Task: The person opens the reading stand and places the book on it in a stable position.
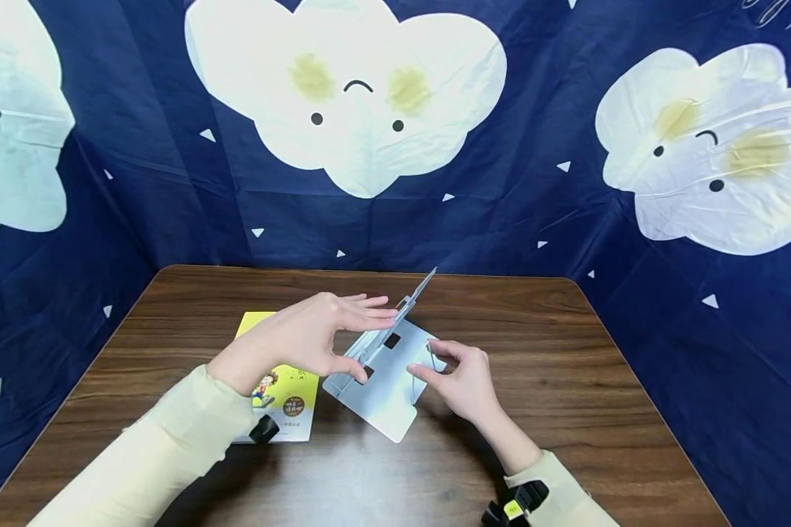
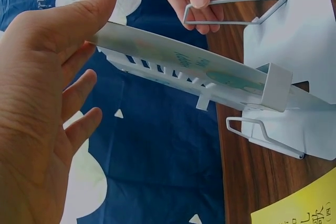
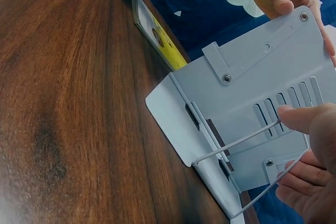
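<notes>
A pale grey metal book stand point(image 1: 385, 402) stands with its base on the table and its slotted panel point(image 3: 247, 61) tilted up. My left hand point(image 1: 313, 333) grips the panel's edge, thumb on one face and fingers on the other. With thumb and fingertips, my right hand point(image 1: 461, 373) pinches a wire support leg point(image 3: 236, 142), which is swung out from the base. A folded page clip point(image 2: 276, 85) sticks out from the panel near the hinge. Green lettering and a drawing show on the panel's front in the left wrist view.
A yellow and white book point(image 1: 299, 421) lies on the wooden table point(image 1: 534, 329), left of the stand and partly under my left forearm. A dark blue cloth point(image 1: 382, 234) with white clouds hangs behind the table and at its sides.
</notes>
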Available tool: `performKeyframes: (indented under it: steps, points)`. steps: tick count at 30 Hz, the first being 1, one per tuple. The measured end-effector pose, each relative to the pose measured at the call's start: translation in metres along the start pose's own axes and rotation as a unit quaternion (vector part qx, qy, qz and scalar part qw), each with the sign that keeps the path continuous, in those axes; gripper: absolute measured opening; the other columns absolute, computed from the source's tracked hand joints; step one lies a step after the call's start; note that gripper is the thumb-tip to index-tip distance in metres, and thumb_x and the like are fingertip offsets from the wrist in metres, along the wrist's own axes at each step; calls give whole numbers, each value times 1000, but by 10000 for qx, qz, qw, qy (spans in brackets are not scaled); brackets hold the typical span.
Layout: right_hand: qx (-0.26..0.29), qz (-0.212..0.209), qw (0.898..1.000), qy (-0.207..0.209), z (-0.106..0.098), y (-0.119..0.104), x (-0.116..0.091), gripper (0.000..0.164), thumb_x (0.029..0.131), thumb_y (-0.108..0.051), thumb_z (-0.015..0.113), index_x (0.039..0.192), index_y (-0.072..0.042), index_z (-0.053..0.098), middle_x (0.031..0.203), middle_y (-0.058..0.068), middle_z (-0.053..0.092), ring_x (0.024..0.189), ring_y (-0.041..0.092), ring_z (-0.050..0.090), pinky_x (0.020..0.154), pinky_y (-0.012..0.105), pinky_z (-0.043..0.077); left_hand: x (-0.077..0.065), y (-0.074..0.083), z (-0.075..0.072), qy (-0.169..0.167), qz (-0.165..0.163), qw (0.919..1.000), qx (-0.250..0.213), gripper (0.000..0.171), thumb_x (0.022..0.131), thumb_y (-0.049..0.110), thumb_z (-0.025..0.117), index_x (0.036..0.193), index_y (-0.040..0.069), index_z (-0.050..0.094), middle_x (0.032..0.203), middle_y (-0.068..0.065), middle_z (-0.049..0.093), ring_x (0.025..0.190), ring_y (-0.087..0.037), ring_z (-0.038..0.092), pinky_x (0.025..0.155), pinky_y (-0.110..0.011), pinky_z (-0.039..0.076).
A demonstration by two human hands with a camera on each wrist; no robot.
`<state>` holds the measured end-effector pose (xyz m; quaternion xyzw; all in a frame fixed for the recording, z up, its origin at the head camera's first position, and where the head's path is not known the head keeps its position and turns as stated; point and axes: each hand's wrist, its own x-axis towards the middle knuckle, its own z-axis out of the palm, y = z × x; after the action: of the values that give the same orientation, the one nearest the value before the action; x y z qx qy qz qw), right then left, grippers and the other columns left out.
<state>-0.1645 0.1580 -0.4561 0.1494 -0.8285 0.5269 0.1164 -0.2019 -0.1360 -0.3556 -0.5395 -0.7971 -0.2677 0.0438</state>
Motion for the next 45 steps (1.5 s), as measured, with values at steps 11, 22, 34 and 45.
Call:
performKeyframes:
  steps: [11,22,34,45]
  points:
    - [-101,-22,9999,45,2,0,2,51,78,-25,98,115,6,78,107,20,78,93,38,77,76,57,63,4,1,4,-2,203,9998,47,79,82,45,92,147,10,64,147,-4,63,149,-22,43,119,-54,37]
    - [-29,-47,10000,45,3,-1,3,51,78,-24,98,115,7,78,108,21,78,97,39,76,80,57,62,8,4,7,-84,370,9989,274,79,84,51,88,147,8,64,149,-1,60,148,-23,43,120,-50,37]
    - [-46,-192,9998,67,3,0,3,49,79,-23,97,114,6,78,108,21,77,100,38,76,82,56,62,14,10,12,-328,255,9983,411,79,86,54,86,148,11,63,150,2,59,150,-21,41,122,-46,35]
    - [-236,-384,9989,121,3,2,3,44,78,-23,97,112,0,81,106,12,80,101,34,76,81,56,62,25,18,22,-573,522,9942,741,77,88,57,82,148,12,63,153,1,58,149,-27,42,122,-46,35]
